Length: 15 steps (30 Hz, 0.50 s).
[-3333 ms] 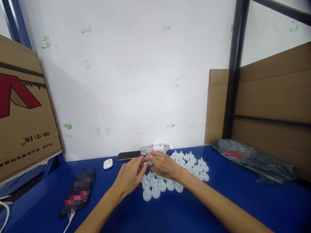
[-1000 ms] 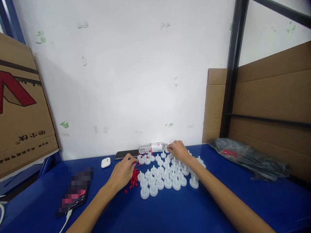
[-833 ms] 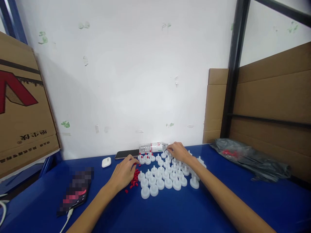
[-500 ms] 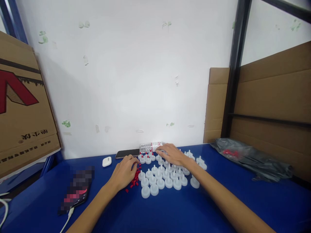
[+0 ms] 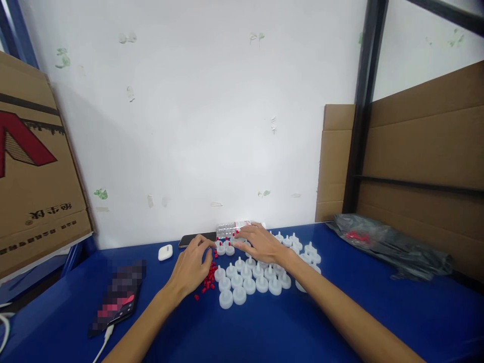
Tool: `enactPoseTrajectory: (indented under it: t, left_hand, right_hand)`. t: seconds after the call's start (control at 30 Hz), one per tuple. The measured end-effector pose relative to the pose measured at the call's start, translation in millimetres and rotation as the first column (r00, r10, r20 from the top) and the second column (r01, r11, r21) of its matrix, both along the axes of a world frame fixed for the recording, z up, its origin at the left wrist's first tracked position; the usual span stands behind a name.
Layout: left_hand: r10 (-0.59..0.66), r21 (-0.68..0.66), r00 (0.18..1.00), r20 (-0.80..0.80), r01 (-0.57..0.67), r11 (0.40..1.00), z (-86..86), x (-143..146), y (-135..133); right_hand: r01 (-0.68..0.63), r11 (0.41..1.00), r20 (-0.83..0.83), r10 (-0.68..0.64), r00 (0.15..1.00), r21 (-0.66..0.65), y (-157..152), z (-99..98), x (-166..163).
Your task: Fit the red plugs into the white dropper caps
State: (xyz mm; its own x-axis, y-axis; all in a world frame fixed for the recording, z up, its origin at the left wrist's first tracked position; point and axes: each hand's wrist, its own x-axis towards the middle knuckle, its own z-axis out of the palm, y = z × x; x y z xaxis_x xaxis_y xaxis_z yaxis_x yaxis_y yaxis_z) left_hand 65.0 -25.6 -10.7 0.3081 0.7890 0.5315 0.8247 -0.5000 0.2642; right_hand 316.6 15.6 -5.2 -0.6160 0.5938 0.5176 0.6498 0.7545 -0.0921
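Observation:
Several white plastic caps (image 5: 247, 282) with small spouts stand in rows on the blue table (image 5: 264, 327). A small heap of red tips (image 5: 207, 282) lies left of them. My left hand (image 5: 191, 267) rests over the red heap, fingers curled toward the far caps, some of which carry red tips (image 5: 223, 247). My right hand (image 5: 259, 244) reaches over the far rows, its fingers pinched at a cap near the left hand's fingertips. What either hand holds is too small to make out.
A clear water bottle (image 5: 236, 228) lies at the wall behind a dark phone (image 5: 191, 239) and a white earbud case (image 5: 165, 252). A second phone on a cable (image 5: 117, 302) lies left. A grey plastic bag (image 5: 393, 249) sits right. Cardboard boxes (image 5: 34, 166) flank both sides.
My right hand moved left from the far right caps by the bottle toward my left hand. My left hand shifted slightly forward over the red tips.

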Motion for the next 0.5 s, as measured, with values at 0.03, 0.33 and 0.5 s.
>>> enactPoseTrajectory:
  t: [0.03,0.33,0.5]
  left_hand:
    - [-0.005,0.01,1.0,0.009,0.005,1.0,1.3,1,-2]
    - [-0.099,0.087,0.989,-0.114,0.11,0.99,4.9,12,-13]
    - [-0.079,0.141,0.969,-0.232,0.114,0.983,6.4,9,-8]
  right_hand:
    - [-0.005,0.999,-0.03,0.007,1.0,0.052,-5,3.4,-1]
    - [-0.124,0.954,0.129,0.091,0.987,0.272,-31,-0.9,-37]
    - [-0.138,0.955,0.074,0.123,0.99,0.261,-27,-7.5,-44]
